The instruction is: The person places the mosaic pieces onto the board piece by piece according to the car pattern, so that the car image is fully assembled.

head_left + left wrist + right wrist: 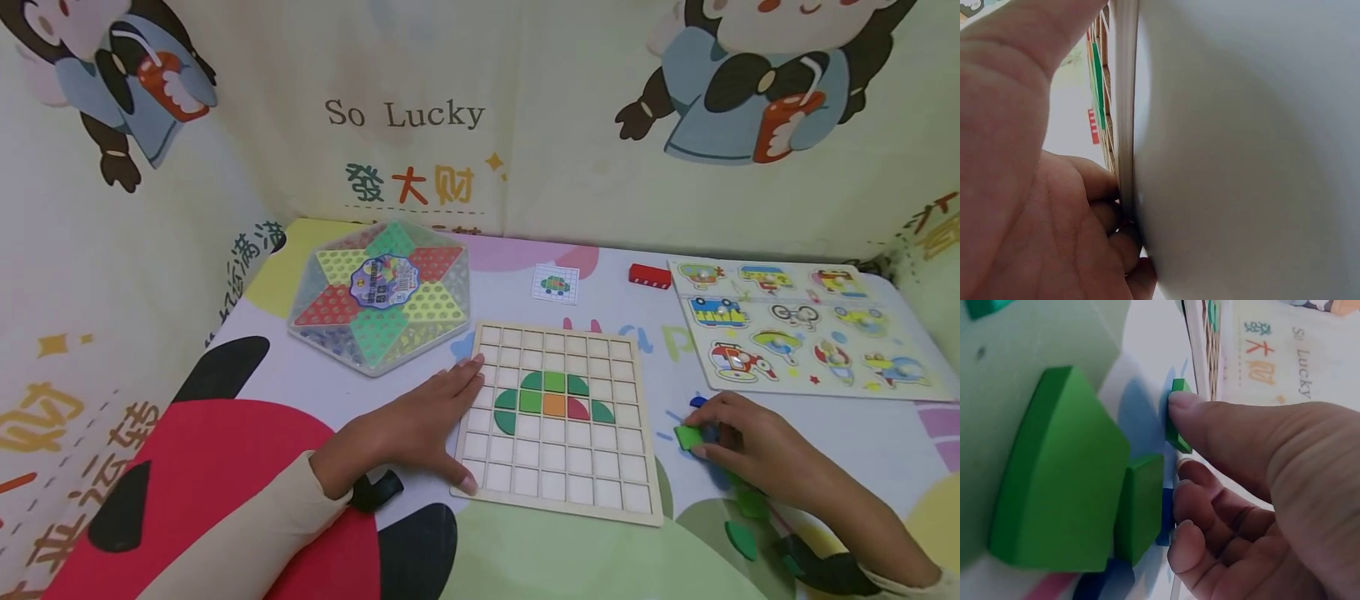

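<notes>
At the right of the printed tabletop (498, 287): one right hand (757, 450), thumb and forefinger drawn together in a pinch on a green square tile (687, 437); the tile sits low, well right of the gridded board. One left hand (431, 421), fingers spread, gripping nothing, resting along the board's left edge, thumb at the near corner. Tile, as judged: light, stiff, smooth-faced, hardly fragile, apt to slip if pressed off-centre; best taken by opposite edges. Board (560, 476): wooden-looking, rigid, likely light enough to slide, so best steadied by its rim; coloured pieces lie in several cells, an orange square (554, 405) among them. Near the right hand: a blue piece (698, 402), a green curved piece (741, 540). Beyond: pattern card (556, 284), red block (650, 277), picture puzzle (798, 385), hexagonal game box (378, 333).
</notes>
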`<state>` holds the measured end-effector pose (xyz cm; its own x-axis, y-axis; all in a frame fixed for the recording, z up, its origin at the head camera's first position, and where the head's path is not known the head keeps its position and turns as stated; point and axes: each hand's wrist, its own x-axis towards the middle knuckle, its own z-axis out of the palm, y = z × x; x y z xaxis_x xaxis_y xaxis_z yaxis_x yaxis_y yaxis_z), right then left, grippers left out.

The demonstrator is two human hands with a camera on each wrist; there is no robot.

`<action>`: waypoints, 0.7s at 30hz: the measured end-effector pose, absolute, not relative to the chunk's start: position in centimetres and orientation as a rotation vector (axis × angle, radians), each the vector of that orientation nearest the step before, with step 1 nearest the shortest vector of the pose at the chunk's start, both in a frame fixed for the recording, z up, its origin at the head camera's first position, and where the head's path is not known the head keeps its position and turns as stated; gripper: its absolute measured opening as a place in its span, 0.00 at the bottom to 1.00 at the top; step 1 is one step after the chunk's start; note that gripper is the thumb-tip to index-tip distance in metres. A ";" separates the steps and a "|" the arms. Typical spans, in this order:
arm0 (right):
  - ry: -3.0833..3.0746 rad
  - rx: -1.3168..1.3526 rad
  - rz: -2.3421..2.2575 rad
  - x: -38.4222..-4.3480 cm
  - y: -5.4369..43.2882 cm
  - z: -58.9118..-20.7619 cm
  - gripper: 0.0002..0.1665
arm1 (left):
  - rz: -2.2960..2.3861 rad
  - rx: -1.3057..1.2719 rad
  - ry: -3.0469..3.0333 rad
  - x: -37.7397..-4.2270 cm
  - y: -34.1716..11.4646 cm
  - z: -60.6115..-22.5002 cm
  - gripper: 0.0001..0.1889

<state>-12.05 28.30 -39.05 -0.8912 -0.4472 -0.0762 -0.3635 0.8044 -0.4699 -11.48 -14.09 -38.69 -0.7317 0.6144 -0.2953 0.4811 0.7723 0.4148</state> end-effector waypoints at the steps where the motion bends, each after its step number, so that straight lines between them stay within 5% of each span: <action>1: 2.818 -0.646 -0.679 -12.0 28.2 -39.0 0.18 | 0.435 0.826 2.549 -11.5 -14.1 -38.7 0.68; 21: 2.839 -0.773 -0.821 -12.2 27.3 -37.7 0.14 | 0.458 0.843 2.545 -11.6 -14.3 -38.8 0.68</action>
<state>-12.19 27.33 -37.72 -0.8683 -0.4929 0.0553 -0.4464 0.7280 -0.5202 -11.59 -14.26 -38.85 -0.7287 0.6234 -0.2834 0.4854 0.7621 0.4285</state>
